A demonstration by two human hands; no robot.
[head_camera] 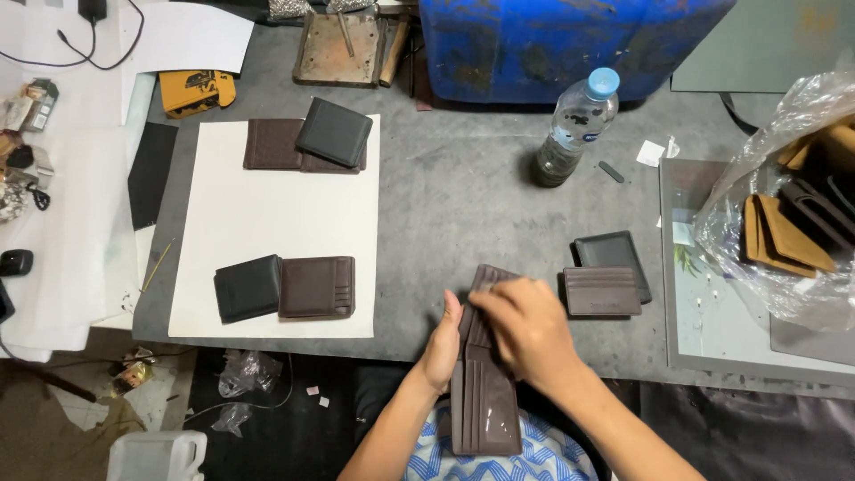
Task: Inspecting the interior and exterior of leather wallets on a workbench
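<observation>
Both my hands hold an open brown wallet (485, 405) at the near edge of the grey table (463, 196). My left hand (443, 343) grips its left side, thumb up along the edge. My right hand (525, 325) lies over its upper half, fingers pressed on the card slots. The wallet's lower half hangs toward my lap, showing card pockets. Just right of my hands lie a brown card wallet (603, 291) and a black wallet (614, 254) partly under it.
A white sheet (276, 223) on the left carries two pairs of black and brown wallets (285, 287). A water bottle (577, 125) stands at centre right. A clear plastic bag (793, 214) with tan wallets lies on a grey tray at right. A blue drum (561, 40) is behind.
</observation>
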